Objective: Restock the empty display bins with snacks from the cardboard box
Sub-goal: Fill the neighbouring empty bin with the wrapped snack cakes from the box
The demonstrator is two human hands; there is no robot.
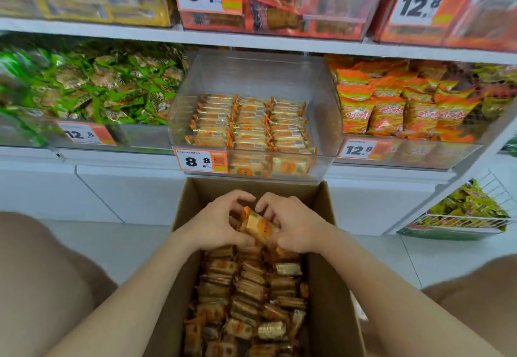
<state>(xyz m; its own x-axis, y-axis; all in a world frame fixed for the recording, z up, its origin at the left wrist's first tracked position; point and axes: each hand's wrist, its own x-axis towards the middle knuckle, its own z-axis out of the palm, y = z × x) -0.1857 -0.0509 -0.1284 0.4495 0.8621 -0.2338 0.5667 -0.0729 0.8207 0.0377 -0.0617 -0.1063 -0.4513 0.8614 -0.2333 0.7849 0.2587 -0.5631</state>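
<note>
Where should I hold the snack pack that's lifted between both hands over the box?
Judging by its pose, grip the snack pack across its flat long sides, coming from above. It lies tilted between the left hand and right hand, orange crimped end up; that thin seam would likely slip from the fingers.
</note>
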